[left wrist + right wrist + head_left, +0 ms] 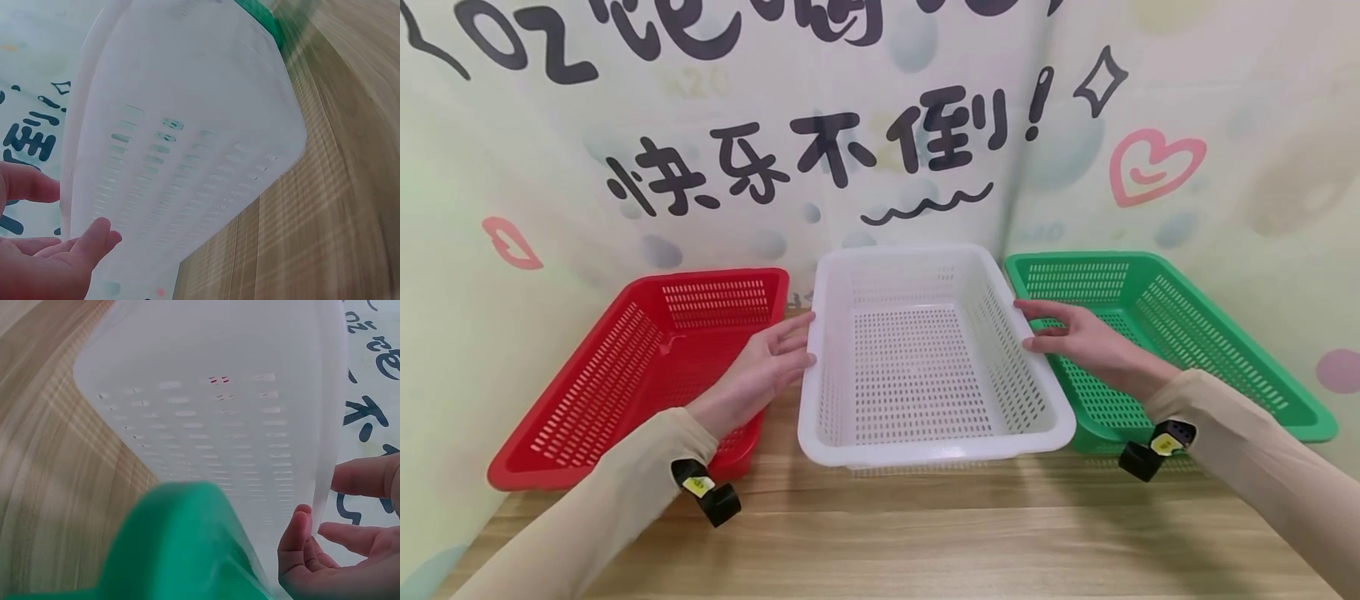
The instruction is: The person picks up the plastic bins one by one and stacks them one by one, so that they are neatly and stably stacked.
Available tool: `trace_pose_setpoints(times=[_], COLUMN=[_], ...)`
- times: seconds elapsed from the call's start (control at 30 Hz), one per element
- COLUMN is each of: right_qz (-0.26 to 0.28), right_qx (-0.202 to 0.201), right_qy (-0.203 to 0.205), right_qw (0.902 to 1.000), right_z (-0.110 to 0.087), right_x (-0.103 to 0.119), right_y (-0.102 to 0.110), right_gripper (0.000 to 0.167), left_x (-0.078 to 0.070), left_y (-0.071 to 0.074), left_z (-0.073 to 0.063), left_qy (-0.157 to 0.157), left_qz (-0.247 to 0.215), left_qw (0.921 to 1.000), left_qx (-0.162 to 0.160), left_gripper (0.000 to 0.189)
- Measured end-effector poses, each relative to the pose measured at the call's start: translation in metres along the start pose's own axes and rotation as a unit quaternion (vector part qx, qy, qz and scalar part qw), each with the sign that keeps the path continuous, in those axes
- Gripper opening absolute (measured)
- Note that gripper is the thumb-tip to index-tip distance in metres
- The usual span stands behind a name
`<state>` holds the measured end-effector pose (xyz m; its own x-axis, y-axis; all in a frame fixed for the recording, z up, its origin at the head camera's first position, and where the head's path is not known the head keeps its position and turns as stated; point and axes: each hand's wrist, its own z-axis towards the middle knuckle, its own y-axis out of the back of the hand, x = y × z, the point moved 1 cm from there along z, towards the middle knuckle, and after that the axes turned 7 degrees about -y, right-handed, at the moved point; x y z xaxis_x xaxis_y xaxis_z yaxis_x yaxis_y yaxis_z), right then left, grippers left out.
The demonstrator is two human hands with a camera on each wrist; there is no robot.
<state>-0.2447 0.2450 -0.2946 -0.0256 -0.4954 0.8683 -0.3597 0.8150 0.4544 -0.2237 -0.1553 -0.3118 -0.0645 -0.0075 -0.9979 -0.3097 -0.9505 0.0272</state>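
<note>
A white perforated plastic basket (917,367) is in the middle of the head view, between a red basket and a green one. My left hand (765,367) holds its left rim; in the left wrist view the fingers (94,240) reach under the rim along the outer wall. On the opposite side my right hand (1078,342) grips the right rim, and in the right wrist view the fingertips (300,519) curl beneath the lip. Nothing lies inside the white basket.
The red basket (576,404) stands left, partly behind my left hand. To the right is the green basket (1225,333), under my right forearm. All are over a wood-grain table (887,533). A printed curtain (917,158) with dark lettering hangs behind.
</note>
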Motion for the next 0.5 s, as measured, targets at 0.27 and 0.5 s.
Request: trace_pose_setpoints(times=[0.27,0.5], right_qz=[0.026,0.066], right_qx=[-0.018,-0.049], right_qy=[0.020,0.051], right_qw=[0.9993,0.9953], right_z=[-0.004,-0.008], right_x=[-0.001,-0.002], right_y=[0.002,0.006], right_gripper=[0.067,0.063], left_x=[-0.005,-0.012], left_y=[-0.001,-0.005], left_z=[0.001,0.005], left_qy=[-0.008,-0.030], left_qz=[0.014,-0.015], left_qw=[0.9999,0.9994], left_qx=[-0.003,0.001], left_gripper=[0.074,0.073])
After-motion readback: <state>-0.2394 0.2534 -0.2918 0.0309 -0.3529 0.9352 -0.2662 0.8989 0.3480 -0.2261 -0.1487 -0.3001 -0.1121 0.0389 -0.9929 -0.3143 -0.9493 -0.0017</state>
